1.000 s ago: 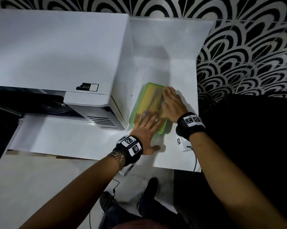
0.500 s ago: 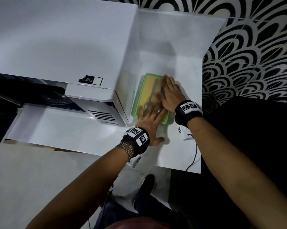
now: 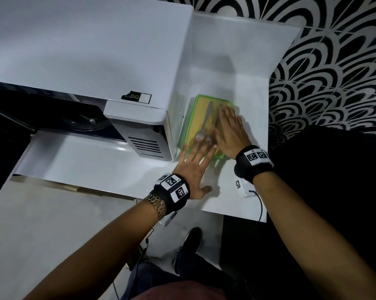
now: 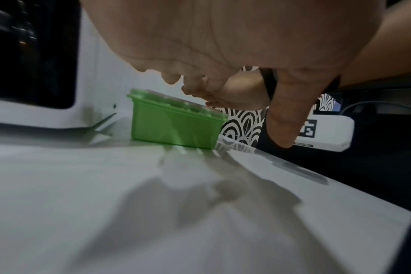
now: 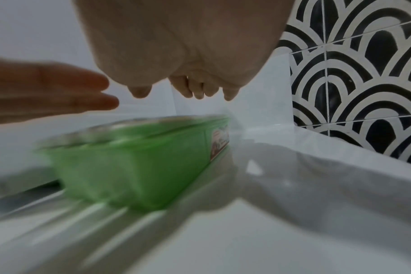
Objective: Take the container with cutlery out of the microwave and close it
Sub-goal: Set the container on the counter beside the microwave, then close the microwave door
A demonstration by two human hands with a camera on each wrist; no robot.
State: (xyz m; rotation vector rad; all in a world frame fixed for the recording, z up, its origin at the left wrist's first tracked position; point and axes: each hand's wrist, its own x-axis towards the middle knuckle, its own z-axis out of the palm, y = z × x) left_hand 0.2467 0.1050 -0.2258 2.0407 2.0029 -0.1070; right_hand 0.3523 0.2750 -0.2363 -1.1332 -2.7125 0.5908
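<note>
Both hands, left [image 3: 195,167] and right [image 3: 230,131], flat with fingers straight over the lidded green container [image 3: 201,109].

translucent green plastic container [image 3: 185,135], clear glossy lid [image 3: 205,123], metal cutlery [image 3: 205,120], smooth glossy white counter [image 3: 109,167], glossy patterned wall tiles [image 3: 334,68]

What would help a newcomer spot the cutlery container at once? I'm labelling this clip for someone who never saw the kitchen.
Start at the big white microwave on the white counter; just to its right, before the black-and-white scalloped tiles, sits the container. It is the only green thing there: a long box with a clear lid showing cutlery inside, under both flat hands.
</note>
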